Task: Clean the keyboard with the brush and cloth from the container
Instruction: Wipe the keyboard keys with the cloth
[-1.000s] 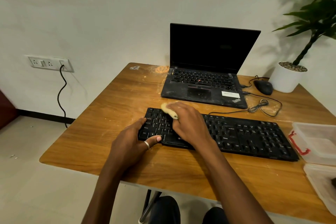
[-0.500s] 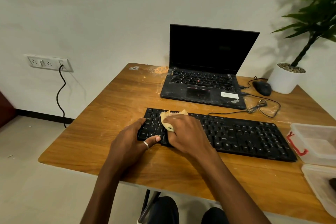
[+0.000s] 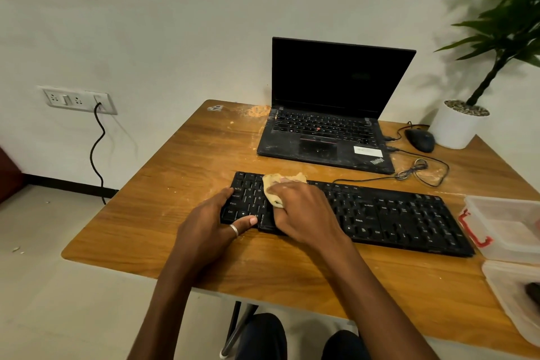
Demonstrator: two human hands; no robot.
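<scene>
Keyboard (image 3: 394, 219): black, full-size, flat on table (image 3: 181, 172), near front edge; runs from mid-table toward right edge, a bit skewed, right end nearer the front
Cloth (image 3: 273, 188): small, beige, crumpled; on keyboard's left part over upper key rows; mostly under R hand (image 3: 304, 213), a bit sticks out past the fingers at keyboard's back edge
R hand: knuckles up, fingers curled over cloth, grasping it and pressing it onto the keys
L hand (image 3: 210, 225): grasps keyboard's left end; thumb lies along its front edge, fingers hooked over the left side
Ring (image 3: 234, 229): silver, on L thumb
Container (image 3: 508, 228): clear plastic tub w/ red clip, at table's right edge, just beside keyboard's right end; contents can't tell
2nd tub (image 3: 508, 289): clear, at front-right corner, right in front of container; touching or not, can't tell; cut off by frame
Dark item (image 3: 533, 291): inside 2nd tub at frame edge, too little shown to ID
Table: wooden, pale dust streaks; orange-ish powder patch (image 3: 258, 110) near back edge, left of laptop (image 3: 330, 126)
Laptop: black, open, screen dark, dusty deck; at back edge, behind keyboard, apart from it
Mouse (image 3: 420, 140): black, right of laptop, near back-right corner
Cable (image 3: 420, 169): thin, black, loose coil btwn laptop and keyboard's right half
Pot (image 3: 458, 126): white, w/ green plant, back-right corner, just beside mouse
Socket (image 3: 76, 99): on wall left of table; black cord (image 3: 98, 149) plugged in, hangs toward floor
Knees (image 3: 263, 336): dark trousers, below table's front edge
</scene>
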